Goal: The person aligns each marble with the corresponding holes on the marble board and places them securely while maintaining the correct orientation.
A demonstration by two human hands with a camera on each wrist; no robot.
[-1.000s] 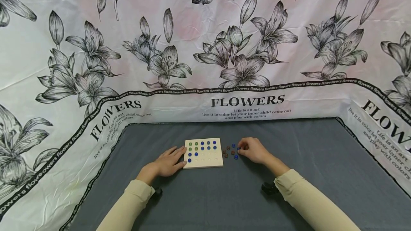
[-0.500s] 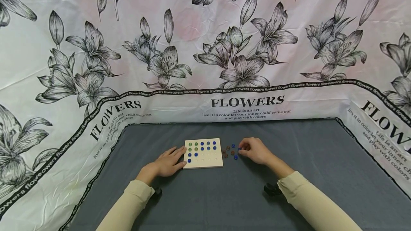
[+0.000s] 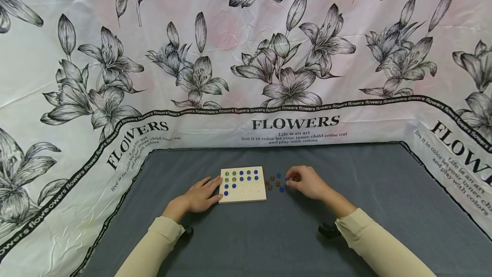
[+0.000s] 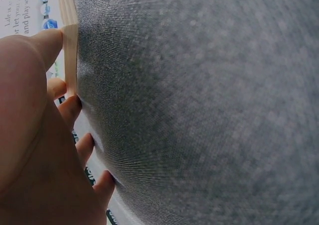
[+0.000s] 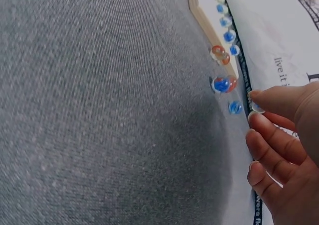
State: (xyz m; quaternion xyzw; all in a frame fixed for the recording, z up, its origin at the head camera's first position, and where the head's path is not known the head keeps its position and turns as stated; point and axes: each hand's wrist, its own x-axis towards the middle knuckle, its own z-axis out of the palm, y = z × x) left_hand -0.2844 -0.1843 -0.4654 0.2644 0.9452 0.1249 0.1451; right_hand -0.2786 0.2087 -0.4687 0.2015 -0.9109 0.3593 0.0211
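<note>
A pale wooden board with rows of shallow hollows lies on the grey cloth; green marbles and blue marbles fill its upper rows and part of its left side. My left hand rests flat at the board's left edge, thumb and fingertips touching the wood. Just right of the loose marbles, my right hand pinches a clear marble with blue in it between thumb and index finger. Its other fingers are loosely bent.
Between the board and my right hand lie several loose marbles, among them a blue marble and a reddish-brown marble. Behind the grey cloth rises a white flower-printed sheet.
My right forearm and wrist have shifted slightly to the right, while the fingertips stay near the same spot with the marble. The left hand and board keep their places.
</note>
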